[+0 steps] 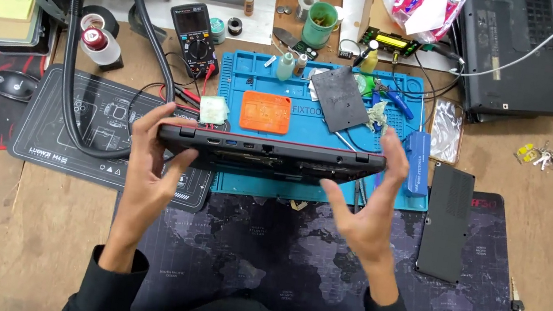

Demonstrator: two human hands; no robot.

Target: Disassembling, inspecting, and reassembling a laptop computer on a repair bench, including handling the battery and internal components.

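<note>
Hands, left hand [156,159] and right hand [366,207], grip an edge-on laptop [269,153], its faces hidden.

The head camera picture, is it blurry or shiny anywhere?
Head view: mostly sharp and evenly lit; the right hand looks slightly motion-blurred, the left hand crisper; faint glare on the clear plastic bag; desk edges bow a little from the wide lens; the black slim laptop casts soft shadows.

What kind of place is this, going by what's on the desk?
Most likely an electronics repair bench. Both hands hold a laptop on edge above a blue repair mat strewn with small tools, a multimeter sits behind it, and a removed black cover panel lies to the right.
</note>
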